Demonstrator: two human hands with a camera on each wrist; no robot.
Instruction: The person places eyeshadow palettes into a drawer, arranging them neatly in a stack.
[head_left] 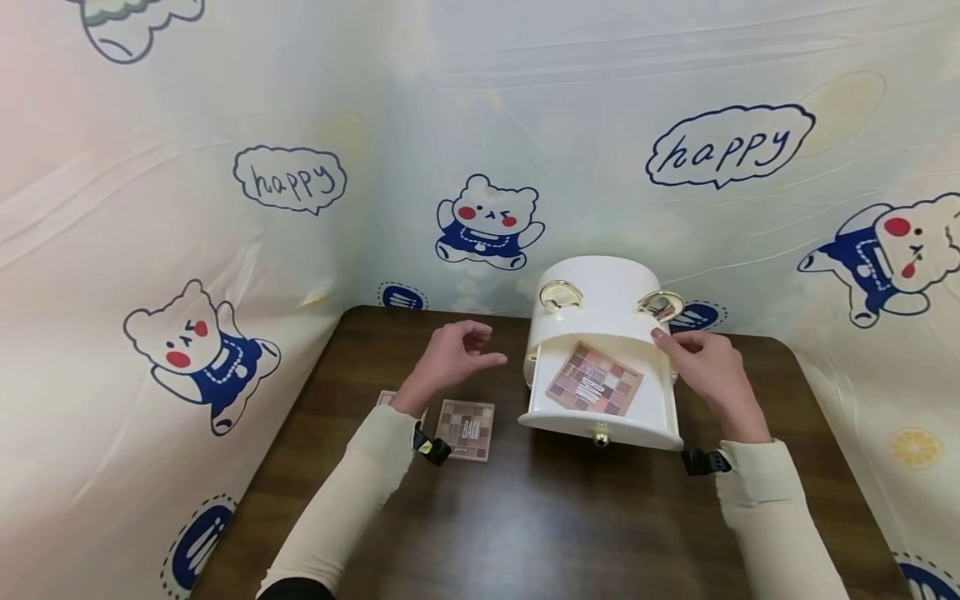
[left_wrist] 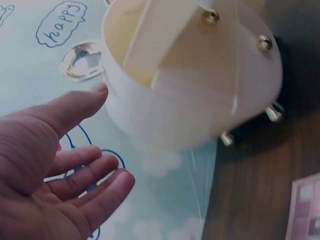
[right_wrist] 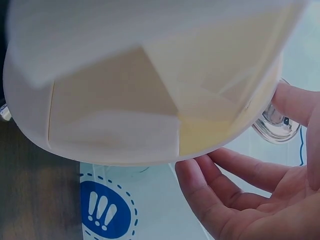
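Note:
A white storage box with gold ear-shaped rings stands at the back of the table, its drawer pulled out. In that drawer an eyeshadow palette lies askew. My right hand holds the box at its right side, thumb on the rim near the gold ring and fingertips against the side wall. To the left of the box my left hand hovers with loosely bent fingers and nothing in them. Below it lies a second palette; another palette is mostly hidden behind the left wrist.
The brown wooden table is backed by a printed curtain with bears and lettering on several sides. A gold knob sticks out from the drawer front, and small gold feet show under the box.

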